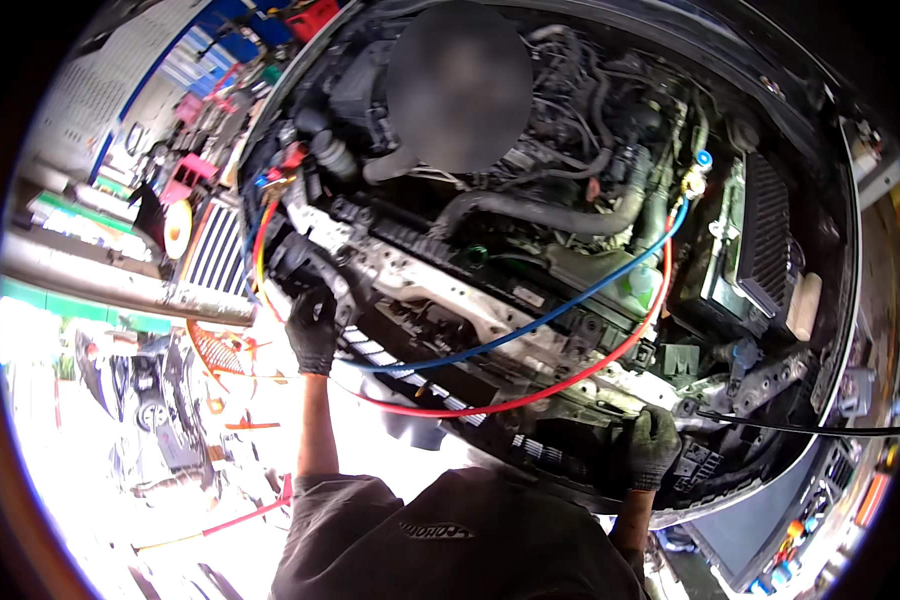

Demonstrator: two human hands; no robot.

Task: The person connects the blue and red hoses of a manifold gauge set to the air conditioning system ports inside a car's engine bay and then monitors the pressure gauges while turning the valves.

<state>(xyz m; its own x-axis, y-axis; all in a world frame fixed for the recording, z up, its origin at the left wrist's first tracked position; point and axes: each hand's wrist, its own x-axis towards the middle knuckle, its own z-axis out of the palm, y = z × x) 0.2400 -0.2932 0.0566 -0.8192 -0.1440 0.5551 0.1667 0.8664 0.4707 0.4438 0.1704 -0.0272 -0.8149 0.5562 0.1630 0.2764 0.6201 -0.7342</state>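
Note:
My gloved left hand [313, 330] is at a black plastic part [300, 260] at the engine bay's left front, fingers curled; what they grip is unclear. My gloved right hand [653, 450] is curled at the front edge of the bay, lower right, its grip hidden; a thin black rod [800, 425] runs rightward beside it. A blue hose [550, 322] and a red hose [530, 398] sag across the pale front crossmember [490, 310] between my hands. They run from fittings at the left to a brass coupler [695, 182] with a blue knob at the right.
A dark battery or box [730, 250] sits at the bay's right. A round blurred patch hides the upper middle. Left of the car are cluttered tools, a pink bin [190, 178] and parts on a brightly lit floor. More tools [800, 530] lie at the lower right.

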